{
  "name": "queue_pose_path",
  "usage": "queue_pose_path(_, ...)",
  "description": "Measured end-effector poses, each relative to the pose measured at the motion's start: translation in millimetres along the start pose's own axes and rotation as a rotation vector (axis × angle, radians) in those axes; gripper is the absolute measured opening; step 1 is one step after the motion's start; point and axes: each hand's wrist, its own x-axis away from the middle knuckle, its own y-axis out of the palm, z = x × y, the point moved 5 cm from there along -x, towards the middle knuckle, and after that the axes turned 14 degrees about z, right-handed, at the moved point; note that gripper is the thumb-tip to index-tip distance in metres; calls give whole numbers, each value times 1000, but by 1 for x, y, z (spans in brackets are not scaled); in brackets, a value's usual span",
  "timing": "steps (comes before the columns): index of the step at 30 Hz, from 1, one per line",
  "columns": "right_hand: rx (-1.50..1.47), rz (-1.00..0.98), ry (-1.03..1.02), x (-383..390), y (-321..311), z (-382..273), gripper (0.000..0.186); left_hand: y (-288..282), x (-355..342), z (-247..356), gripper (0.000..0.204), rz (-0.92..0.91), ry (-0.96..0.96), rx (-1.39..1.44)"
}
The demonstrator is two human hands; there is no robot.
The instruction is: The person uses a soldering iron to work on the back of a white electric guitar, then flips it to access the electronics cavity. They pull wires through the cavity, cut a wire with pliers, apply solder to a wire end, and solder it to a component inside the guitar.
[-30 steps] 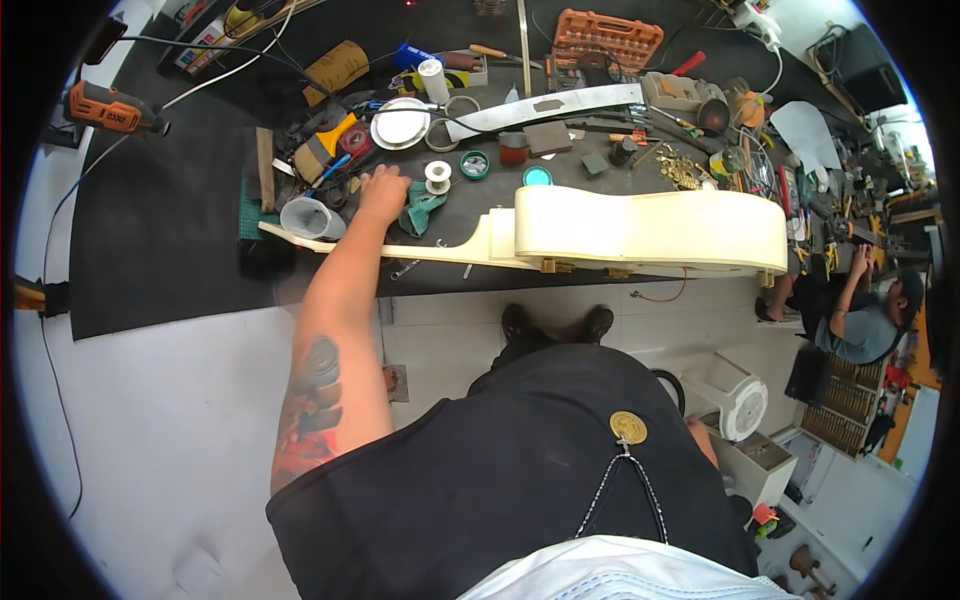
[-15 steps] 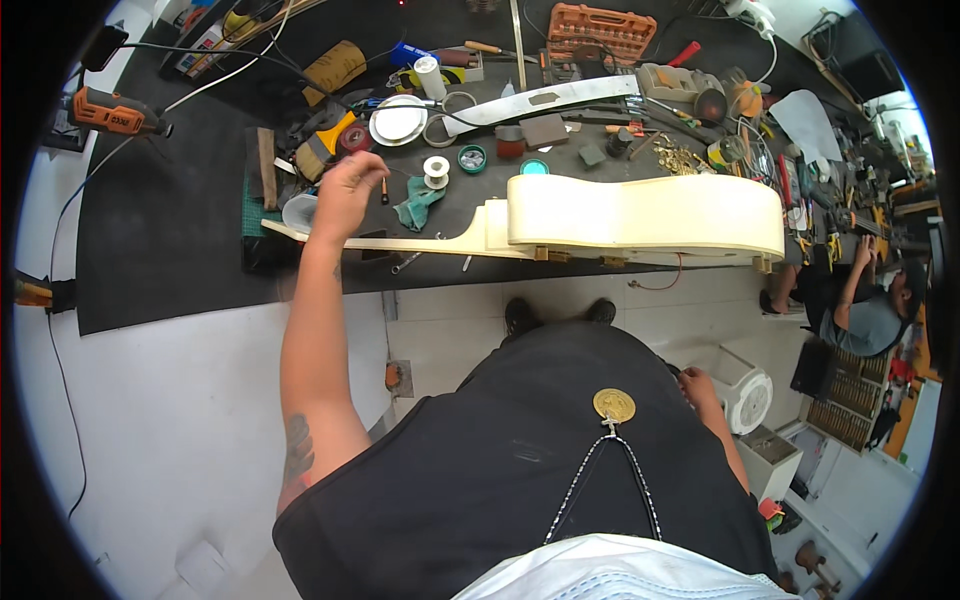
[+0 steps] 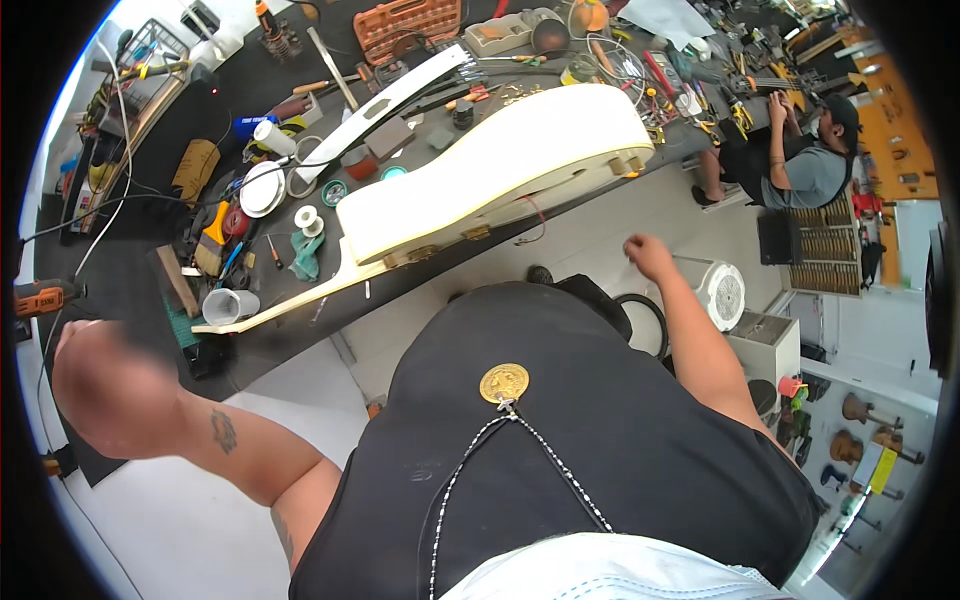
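Note:
A cream-coloured guitar body [image 3: 500,165] lies on its side along the bench's near edge, its slim neck [image 3: 300,310] stretching to the left. Beyond the neck's tip, my left hand [image 3: 115,390] is raised near the bench's left end. Blur smears its fingers, so their pose and anything in them cannot be made out. My right hand [image 3: 650,255] hangs over the floor, apart from the guitar, its fingers loosely bent and slightly apart with nothing seen in them. A clear plastic cup [image 3: 230,304] stands by the neck tip.
Spools, brushes, a green rag [image 3: 305,255] and a long white curved strip [image 3: 380,112] crowd the dark bench. An orange power tool [image 3: 42,298] is at far left. Another person [image 3: 815,165] works at the right. A white drum-shaped appliance [image 3: 715,290] stands near my right arm.
My left hand has moved left and nearer, away from above the guitar neck. My right hand has come away from my side. The view has turned, tilting the bench and guitar.

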Motion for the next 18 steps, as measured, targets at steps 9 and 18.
queue_pose_path(9,-828,455,-270,-50,-178,-165,14,116,187,96,13,-740,-316,-185)
queue_pose_path(18,-611,264,-1052,-35,-215,-296,46,111,279,100,8,-665,-508,-380)
